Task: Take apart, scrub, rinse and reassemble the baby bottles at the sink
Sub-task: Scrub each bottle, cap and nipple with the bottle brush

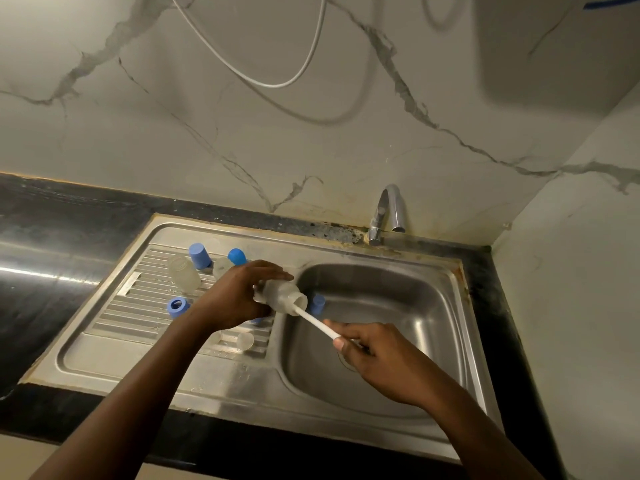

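My left hand (239, 296) grips a clear baby bottle (282, 295) lying sideways over the left rim of the sink basin (398, 341), its mouth turned right. A white brush handle (313, 322) runs from the bottle's mouth down to my right hand (374, 355), which pinches the handle's end above the basin. The brush head is inside the bottle. On the ribbed drainboard (138, 306) lie another clear bottle (183, 273), blue caps (200, 256) (237, 256), a blue collar ring (177, 307) and clear teats (245, 341).
A chrome tap (388, 213) stands at the back of the sink with no water running. One blue part (317, 304) sits inside the basin by its left wall. Dark counter (52, 271) lies to the left, a marble wall behind and to the right.
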{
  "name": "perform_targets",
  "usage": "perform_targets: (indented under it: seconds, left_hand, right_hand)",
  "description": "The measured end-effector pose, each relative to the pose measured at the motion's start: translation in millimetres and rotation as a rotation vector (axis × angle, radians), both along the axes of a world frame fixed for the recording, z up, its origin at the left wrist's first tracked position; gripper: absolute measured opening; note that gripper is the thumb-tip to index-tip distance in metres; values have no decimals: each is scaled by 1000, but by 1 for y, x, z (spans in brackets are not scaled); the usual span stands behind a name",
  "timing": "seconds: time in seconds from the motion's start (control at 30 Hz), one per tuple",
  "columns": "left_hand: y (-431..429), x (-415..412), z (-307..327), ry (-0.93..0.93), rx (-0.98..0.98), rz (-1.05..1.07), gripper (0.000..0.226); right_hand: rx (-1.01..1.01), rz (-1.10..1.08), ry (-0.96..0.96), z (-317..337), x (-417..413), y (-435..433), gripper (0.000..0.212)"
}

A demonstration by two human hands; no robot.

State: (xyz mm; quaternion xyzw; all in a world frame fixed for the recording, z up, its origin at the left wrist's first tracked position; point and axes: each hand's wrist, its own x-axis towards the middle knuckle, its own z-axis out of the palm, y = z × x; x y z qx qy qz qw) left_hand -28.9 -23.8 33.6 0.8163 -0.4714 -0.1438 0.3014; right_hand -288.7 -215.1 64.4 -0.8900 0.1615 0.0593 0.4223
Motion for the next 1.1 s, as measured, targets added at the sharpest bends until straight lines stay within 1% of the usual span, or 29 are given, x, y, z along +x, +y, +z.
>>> perform_targets:
  seconds: [0.13, 0.17, 0.23, 0.3, 0.33, 0.37, 0.43, 0.57, 0.6, 0.7, 0.83, 0.93, 1.0, 1.1]
  left_hand:
    - [5, 5, -2, 154, -55, -60, 75]
    - [7, 7, -3, 232, -73, -68, 78]
    - [12, 8, -5, 476, -150, -50, 80]
    - [17, 5, -12, 755, -301, 19, 69]
    - [17, 2, -16, 862, -377, 57, 61]
    - [17, 0, -19, 940, -435, 92, 56]
    - [16, -5, -25, 1041, -503, 137, 55]
    - [10, -11, -26, 1143, -586, 187, 71]
    - [9, -12, -26, 1164, -605, 189, 72]
    - [7, -13, -30, 1197, -633, 211, 58]
    - [7, -13, -33, 1237, -616, 280, 55]
    - [7, -12, -30, 1294, -651, 306, 40]
    - [5, -11, -28, 1314, -673, 303, 38]
    - [3, -12, -25, 1319, -695, 306, 40]
  right_hand:
    - [-16, -24, -15, 4, 1, 0, 38]
    - [-18, -28, -18, 4, 1, 0, 38]
    - [-28, -38, -29, 5, 0, -3, 37]
    - [-49, -68, -49, 5, -2, -5, 38]
    - [-57, -84, -55, 5, -3, -5, 38]
    - [-66, -91, -57, 5, -3, -4, 38]
    - [-90, -76, -52, 3, -4, -1, 37]
    - [-134, -41, -30, 2, -3, 5, 39]
    - [-125, -31, -27, 2, -3, 6, 41]
    - [-68, -8, -41, 4, -5, 8, 41]
    - [-36, -4, -74, 3, -5, 6, 40]
    - [-20, -39, -140, -1, -4, 10, 38]
    - [-27, -76, -182, -4, -2, 13, 37]
    - [-34, -124, -187, -7, 0, 16, 40]
